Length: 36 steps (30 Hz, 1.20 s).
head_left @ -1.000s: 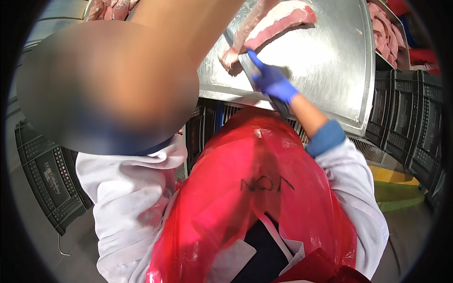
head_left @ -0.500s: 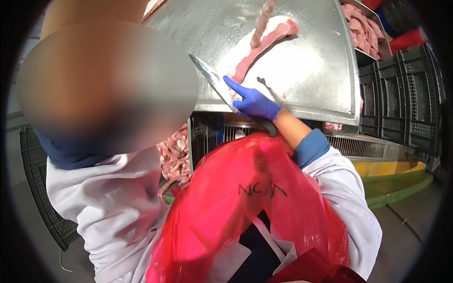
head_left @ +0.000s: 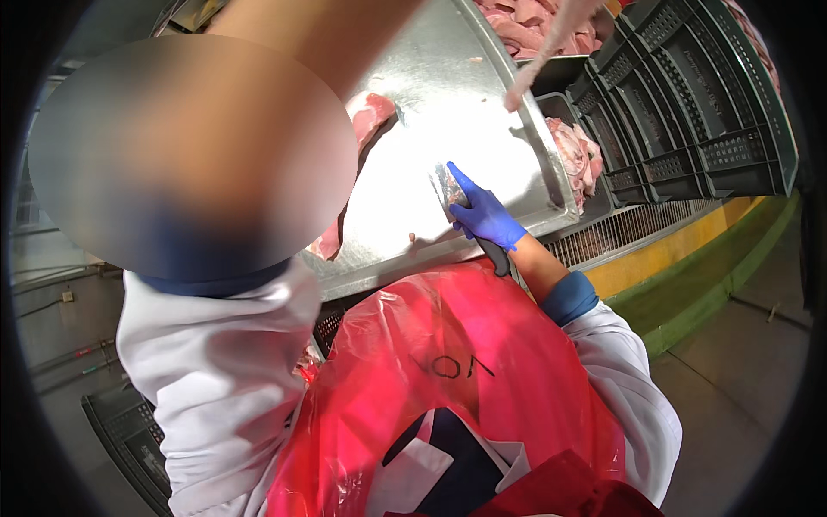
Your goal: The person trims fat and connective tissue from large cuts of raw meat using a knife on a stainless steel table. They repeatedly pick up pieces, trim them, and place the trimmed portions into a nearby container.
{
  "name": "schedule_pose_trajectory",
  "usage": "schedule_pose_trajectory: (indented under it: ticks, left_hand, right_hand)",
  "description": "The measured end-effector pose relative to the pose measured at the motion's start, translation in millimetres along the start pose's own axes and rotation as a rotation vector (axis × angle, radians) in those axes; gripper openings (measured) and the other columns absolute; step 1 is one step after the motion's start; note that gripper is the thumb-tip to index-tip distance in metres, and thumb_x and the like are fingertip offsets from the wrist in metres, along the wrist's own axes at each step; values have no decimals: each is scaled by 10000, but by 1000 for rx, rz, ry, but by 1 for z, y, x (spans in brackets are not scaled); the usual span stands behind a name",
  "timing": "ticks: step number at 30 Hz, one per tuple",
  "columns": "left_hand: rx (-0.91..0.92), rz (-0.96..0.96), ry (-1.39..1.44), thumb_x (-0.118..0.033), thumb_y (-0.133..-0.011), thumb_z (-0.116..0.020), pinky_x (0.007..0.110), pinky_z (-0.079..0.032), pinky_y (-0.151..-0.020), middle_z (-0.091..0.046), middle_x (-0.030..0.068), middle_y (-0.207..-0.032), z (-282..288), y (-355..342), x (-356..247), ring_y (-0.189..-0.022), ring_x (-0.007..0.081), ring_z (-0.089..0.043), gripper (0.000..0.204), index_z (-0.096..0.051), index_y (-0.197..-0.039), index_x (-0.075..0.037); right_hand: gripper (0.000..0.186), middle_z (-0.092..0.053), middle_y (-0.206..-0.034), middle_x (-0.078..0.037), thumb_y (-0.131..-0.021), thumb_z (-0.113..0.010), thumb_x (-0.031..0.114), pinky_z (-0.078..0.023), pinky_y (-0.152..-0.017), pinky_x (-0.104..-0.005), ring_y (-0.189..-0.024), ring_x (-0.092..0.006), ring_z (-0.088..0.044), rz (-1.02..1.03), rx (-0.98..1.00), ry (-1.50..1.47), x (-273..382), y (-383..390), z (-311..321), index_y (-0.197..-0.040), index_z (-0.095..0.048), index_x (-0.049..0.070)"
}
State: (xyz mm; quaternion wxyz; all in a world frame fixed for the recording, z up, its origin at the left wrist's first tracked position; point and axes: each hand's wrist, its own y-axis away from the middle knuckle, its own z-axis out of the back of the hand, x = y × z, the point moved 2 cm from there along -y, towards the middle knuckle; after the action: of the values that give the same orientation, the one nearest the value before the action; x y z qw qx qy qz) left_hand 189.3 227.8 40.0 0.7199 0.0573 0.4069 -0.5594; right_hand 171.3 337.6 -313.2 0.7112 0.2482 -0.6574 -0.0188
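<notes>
My right hand (head_left: 484, 217), in a blue glove, is shut on a knife: the blade (head_left: 447, 186) lies flat on the steel table (head_left: 448, 95) and the black handle (head_left: 498, 257) sticks out below the fist. A slab of pink meat (head_left: 369, 114) lies on the table to the left of the knife, partly hidden behind a blurred patch. A thin strip of meat (head_left: 544, 53) hangs down from the top edge, above the table's far right. My bare left forearm (head_left: 345, 34) reaches up past the top edge, so the hand itself is hidden.
Black plastic crates (head_left: 689, 103) stand stacked to the right of the table, one holding pale meat pieces (head_left: 575, 152). More meat (head_left: 521, 21) is piled beyond the table. A yellow and green kerb (head_left: 689, 254) runs along the grey floor. Another black crate (head_left: 129, 431) sits at lower left.
The strip of meat has come off the slab and now hangs high to the right. My right hand with the knife has shifted right along the table's near edge, and the blade now lies flat.
</notes>
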Motion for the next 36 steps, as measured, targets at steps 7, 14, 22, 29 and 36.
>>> schedule_pose_trajectory:
  ticks: [7, 14, 22, 29, 36]
  left_hand:
    - [-95, -171, -125, -179, -881, -566, 445, -529, -901, -670, 259, -1103, -4, -3, 98, -1038, 386, -663, 382, -609, -1205, 18]
    - [-99, 752, -504, -205, -980, -601, 410, -516, -848, -639, 197, -1038, 21, 351, 308, -929, 337, -635, 231, -635, -1115, -20]
    - [-492, 812, -563, -99, -905, -572, 502, -464, -869, -592, 208, -1059, -69, 429, 339, -978, 419, -563, 194, -607, -1091, -56]
    - [-425, 830, -538, -90, -915, -542, 500, -433, -882, -586, 165, -1113, -68, 423, 338, -1025, 397, -545, 215, -576, -1127, -85]
    - [-390, 770, -554, -80, -914, -527, 509, -412, -908, -584, 147, -1153, -63, 424, 341, -1052, 392, -533, 226, -564, -1137, -90]
  right_hand:
    - [854, -654, -707, -59, -905, -598, 60, -522, -531, -295, -542, -115, -591, 2, -139, 29, -16, -38, 47, -1624, -199, 290]
    - [861, -641, -751, -80, -913, -567, 35, -543, -549, -306, -568, -134, -602, 124, -133, -70, 41, -212, 24, -1629, -163, 289]
    - [838, -642, -801, -70, -917, -550, 34, -546, -562, -296, -572, -144, -606, 125, -220, 62, 2, -199, -26, -1633, -162, 234]
    - [818, -678, -917, -127, -930, -573, 76, -568, -585, -308, -663, -154, -655, -108, -154, 76, 36, -188, -37, -1627, -184, 253]
    - [804, -659, -793, -77, -926, -582, 71, -533, -554, -305, -603, -137, -607, -120, -122, -69, 41, -208, -30, -1620, -219, 250]
